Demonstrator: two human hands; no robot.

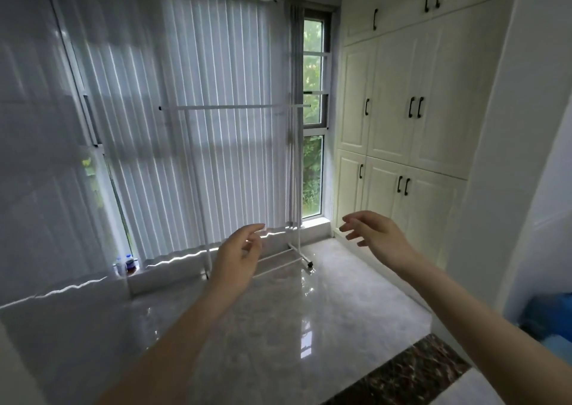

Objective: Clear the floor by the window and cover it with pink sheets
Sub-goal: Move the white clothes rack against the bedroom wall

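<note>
A white clothes rack [230, 107] on small wheels stands on the glossy grey marble floor [278, 327], right in front of the window with its white vertical blinds [198, 126]. The rack's rail is bare. Both my arms reach forward over the floor. My left hand [240, 251] is open with fingers spread, in front of the rack's lower bars and apart from them. My right hand [373, 232] is open too, raised to the right of the rack near the cabinet. Neither hand holds anything. No pink sheets are in view.
Cream cabinets [411, 110] with black handles fill the right wall. Small bottles [128, 263] sit on the low window sill at the left. A dark marble threshold strip [402, 373] crosses the floor at the lower right. Something blue [548, 318] lies beyond the right wall edge.
</note>
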